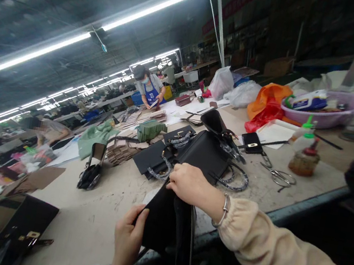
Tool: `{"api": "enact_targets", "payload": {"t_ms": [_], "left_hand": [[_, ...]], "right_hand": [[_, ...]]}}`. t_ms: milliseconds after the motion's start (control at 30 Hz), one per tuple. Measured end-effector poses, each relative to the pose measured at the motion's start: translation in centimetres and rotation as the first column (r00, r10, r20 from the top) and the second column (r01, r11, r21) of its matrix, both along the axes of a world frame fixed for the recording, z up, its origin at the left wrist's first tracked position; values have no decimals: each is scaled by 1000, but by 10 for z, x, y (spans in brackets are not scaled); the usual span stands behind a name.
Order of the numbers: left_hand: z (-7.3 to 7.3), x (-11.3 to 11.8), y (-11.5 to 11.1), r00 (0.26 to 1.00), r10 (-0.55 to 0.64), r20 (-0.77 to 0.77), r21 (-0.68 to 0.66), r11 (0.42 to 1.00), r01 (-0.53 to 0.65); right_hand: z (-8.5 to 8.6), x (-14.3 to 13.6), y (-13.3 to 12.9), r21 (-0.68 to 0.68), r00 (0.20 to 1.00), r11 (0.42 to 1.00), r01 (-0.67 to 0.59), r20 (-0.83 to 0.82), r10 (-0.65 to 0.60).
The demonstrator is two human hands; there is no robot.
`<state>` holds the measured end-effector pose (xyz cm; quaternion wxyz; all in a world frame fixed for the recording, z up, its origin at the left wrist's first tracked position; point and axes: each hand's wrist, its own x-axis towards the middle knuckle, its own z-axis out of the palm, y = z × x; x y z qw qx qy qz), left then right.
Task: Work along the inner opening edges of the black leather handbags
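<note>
1. Your left hand pinches the left edge of a black piece between thumb and fingers; your right hand grips its upper edge.
2. The piece hangs at the near edge of the worktop, just in front of a black bag.
3. Uneven pulling between your hands could crease it, and rubbing against the worktop's edge might scuff it.
4. A careless sweep of your right arm could knock the scissors or tip the brown bottle, staining things nearby.
</note>
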<state>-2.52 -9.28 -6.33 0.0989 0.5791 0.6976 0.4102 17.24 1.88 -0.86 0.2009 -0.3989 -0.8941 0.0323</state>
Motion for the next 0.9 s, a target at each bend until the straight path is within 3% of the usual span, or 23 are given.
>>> {"api": "enact_targets", "payload": {"t_ms": [667, 900], "left_hand": [[7, 1, -3, 996, -83, -42, -162, 984, 75], [23, 5, -4, 982, -186, -38, -270, 948, 170]], "right_hand": [[5, -1, -3, -22, 999, 999, 35, 7, -35], [8, -2, -4, -38, 999, 998, 46, 21, -46]]}}
